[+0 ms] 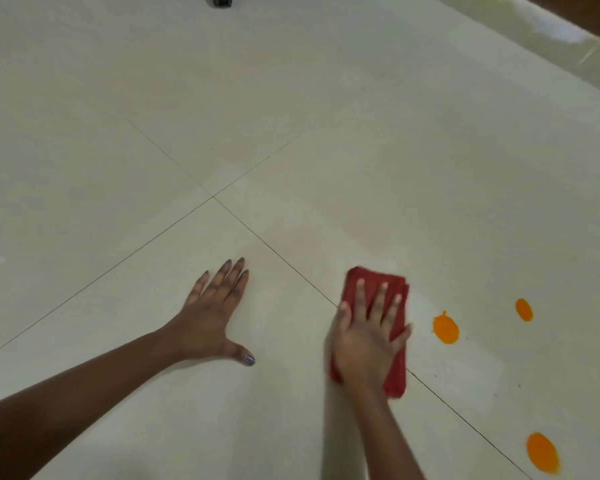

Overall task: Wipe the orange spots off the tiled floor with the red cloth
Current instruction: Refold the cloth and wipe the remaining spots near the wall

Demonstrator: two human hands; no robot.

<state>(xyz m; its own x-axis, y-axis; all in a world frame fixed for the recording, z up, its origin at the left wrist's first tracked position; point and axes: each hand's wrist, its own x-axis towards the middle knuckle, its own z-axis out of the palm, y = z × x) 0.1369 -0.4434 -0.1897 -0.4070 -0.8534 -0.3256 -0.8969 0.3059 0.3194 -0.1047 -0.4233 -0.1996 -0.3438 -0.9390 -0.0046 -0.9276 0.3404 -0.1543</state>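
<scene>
Wiping step: in hand; three orange spots remain on the tiled floor [291, 109].
Left hand [210, 317]: at 7 o'clock of the frame, palm flat on the tile, fingers spread, holding nothing; judged a brace.
Grout line [274, 249]: runs from centre toward 5 o'clock, passing under the cloth.
Red cloth [374, 282]: folded, at 6 o'clock, lying across the grout line.
Right hand [366, 336]: flat on the cloth, fingers splayed, pressing it down.
Nearest orange spot [446, 329]: at 3 o'clock of the cloth, just beside it, not touching.
Far orange spot [524, 309]: farther out at 3 o'clock.
Lower orange spot [542, 452]: at 4 o'clock of the cloth, well apart.
Next move: likely slide the cloth toward 3 o'clock under steady pressure.
</scene>
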